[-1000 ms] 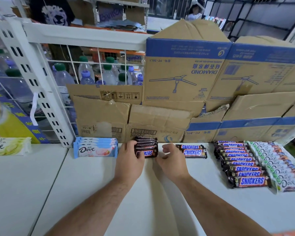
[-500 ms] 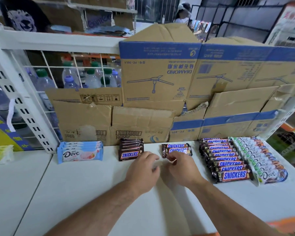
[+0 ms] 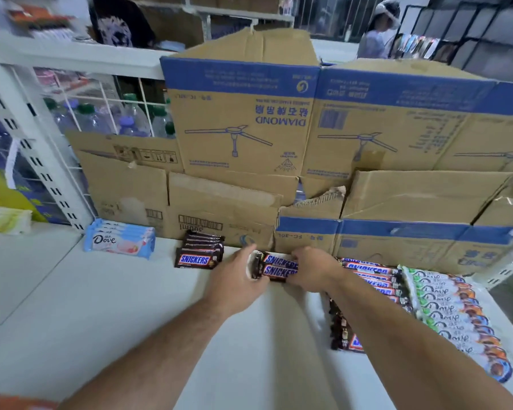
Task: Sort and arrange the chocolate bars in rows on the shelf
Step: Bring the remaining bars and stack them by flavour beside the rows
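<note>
Two long brown Snickers bars lie side by side on the white shelf, near the cardboard at the back. My left hand grips their left end and my right hand grips their right end. Left of them stands a short stack of small Snickers bars. A blue stack of Dove bars lies further left. To the right runs a row of long Snickers bars, partly hidden by my right forearm, and beside it a row of white Dove bars.
Flattened cardboard boxes line the shelf's back. A white upright post and wire grid with water bottles stand at the left. A pale green Dove pack lies on the neighbouring shelf. A person stands far behind.
Both hands have left the small Snickers stack, moved right and forward, and now hold the two long Snickers bars by their ends. The camera has shifted closer and to the right.
</note>
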Action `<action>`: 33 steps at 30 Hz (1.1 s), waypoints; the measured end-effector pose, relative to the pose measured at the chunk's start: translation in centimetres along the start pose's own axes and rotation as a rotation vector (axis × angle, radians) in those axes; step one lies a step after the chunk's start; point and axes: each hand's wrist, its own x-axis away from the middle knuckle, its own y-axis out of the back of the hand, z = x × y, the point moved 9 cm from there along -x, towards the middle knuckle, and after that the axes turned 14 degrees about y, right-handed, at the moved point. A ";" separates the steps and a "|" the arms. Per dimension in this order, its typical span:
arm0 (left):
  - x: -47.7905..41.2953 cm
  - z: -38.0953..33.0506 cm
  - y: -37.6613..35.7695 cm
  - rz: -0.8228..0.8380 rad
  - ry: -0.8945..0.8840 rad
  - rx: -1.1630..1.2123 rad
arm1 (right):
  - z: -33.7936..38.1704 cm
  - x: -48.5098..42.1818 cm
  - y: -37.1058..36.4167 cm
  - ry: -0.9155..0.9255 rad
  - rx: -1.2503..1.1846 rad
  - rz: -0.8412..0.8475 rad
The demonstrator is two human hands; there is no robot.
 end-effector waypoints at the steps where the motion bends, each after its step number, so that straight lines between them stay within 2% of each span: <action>1: 0.1 -0.2 0.0 -0.005 -0.016 0.000 | 0.3 -0.1 0.0 0.029 0.010 -0.010; 7: 0.6 -0.3 0.7 -0.072 -0.052 0.097 | 1.7 0.1 -0.5 0.149 0.002 -0.153; 11: 0.5 -0.2 1.4 -0.139 -0.072 0.129 | 1.2 0.8 0.2 0.103 -0.063 -0.275; 15: 0.2 -0.2 0.9 -0.106 -0.084 0.100 | 1.2 1.0 -0.4 0.081 -0.100 -0.260; 18: 0.2 -0.2 0.9 -0.139 -0.095 0.070 | 1.1 0.6 -0.1 0.050 -0.142 -0.262; 26: -0.4 0.9 0.3 -0.160 -0.130 0.158 | 1.1 -1.4 0.0 -0.028 -0.208 -0.314; 33: -0.6 1.0 -0.1 -0.164 -0.135 0.096 | 0.1 -0.6 -0.6 -0.170 -0.258 -0.442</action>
